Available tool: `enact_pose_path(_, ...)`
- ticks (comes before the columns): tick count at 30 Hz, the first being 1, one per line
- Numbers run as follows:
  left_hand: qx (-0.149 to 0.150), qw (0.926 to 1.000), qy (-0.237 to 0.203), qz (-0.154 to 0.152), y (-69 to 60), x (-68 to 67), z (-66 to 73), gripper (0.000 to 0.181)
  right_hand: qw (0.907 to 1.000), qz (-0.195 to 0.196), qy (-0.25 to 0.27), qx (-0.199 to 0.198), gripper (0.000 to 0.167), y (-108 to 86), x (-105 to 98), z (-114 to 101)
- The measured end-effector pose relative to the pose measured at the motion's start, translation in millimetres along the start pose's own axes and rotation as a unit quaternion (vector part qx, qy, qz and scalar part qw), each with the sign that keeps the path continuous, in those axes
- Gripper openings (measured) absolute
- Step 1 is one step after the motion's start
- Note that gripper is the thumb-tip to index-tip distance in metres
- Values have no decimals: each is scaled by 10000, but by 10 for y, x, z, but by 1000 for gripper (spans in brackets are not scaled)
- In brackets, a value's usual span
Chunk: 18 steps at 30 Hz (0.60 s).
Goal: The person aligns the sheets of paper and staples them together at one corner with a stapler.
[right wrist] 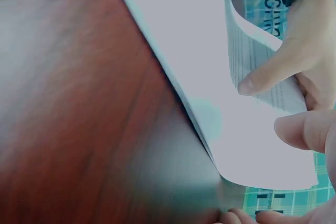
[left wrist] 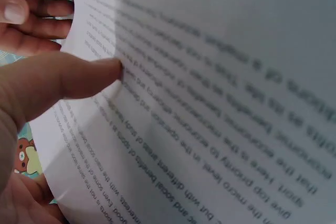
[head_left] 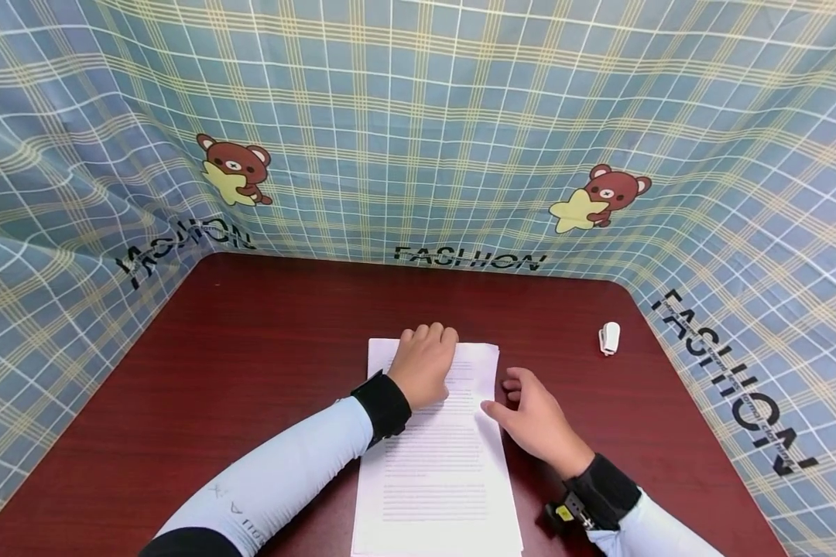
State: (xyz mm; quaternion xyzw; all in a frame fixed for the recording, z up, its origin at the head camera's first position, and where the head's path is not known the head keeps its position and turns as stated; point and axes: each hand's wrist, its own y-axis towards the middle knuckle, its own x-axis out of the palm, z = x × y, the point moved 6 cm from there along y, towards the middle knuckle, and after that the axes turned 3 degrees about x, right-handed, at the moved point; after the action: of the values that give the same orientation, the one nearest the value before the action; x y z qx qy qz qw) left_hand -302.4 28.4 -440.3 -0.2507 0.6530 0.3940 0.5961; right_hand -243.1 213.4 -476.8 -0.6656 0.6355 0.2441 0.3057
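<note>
A stack of printed paper sheets (head_left: 432,495) lies lengthwise on the dark red table, its far end under my left hand (head_left: 425,363). The left fingers curl over the far edge, and the left thumb (left wrist: 84,77) lies on the printed text; the page bows upward there in both wrist views. My right hand (head_left: 539,422) is at the stack's right edge with fingers loosely bent. Its thumb (right wrist: 302,132) reaches over the paper, and its fingertips (right wrist: 262,216) are beyond the edge, apparently apart from the sheets.
A small white stapler (head_left: 609,338) lies toward the table's far right. Blue checked cloth (head_left: 418,139) with bears and lettering hangs around the back and sides of the table (head_left: 272,325). Both wrists wear black straps, the right one (head_left: 602,491) carrying a small device.
</note>
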Motion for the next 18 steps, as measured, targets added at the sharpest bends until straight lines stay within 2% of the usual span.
enact_pose_path(3,10,9998,-140,135,-37,-73,-25,62,9992,-6,391,-13,68,45,26,-38)
enact_pose_path(7,34,9987,-401,325,-80,-235,-42,66,9940,-54,1095,-62,35,83,68,-51)
enact_pose_path(9,42,9975,-571,403,-108,-309,-70,68,9881,-181,1524,-84,24,81,103,-57)
enact_pose_path(12,-42,9939,-899,645,-167,-431,-176,80,9758,-343,2153,-147,21,62,134,-86)
enact_pose_path(15,-364,9830,-1422,1107,-260,-562,-375,109,9678,-256,2477,-373,23,47,95,-143)
enact_pose_path(16,-523,9763,-1641,1309,-299,-601,-458,118,9668,-153,2506,-477,22,42,65,-164)
enact_pose_path(18,-899,9562,-2214,1692,-394,-654,-627,130,9661,106,2484,-695,21,30,-8,-209)
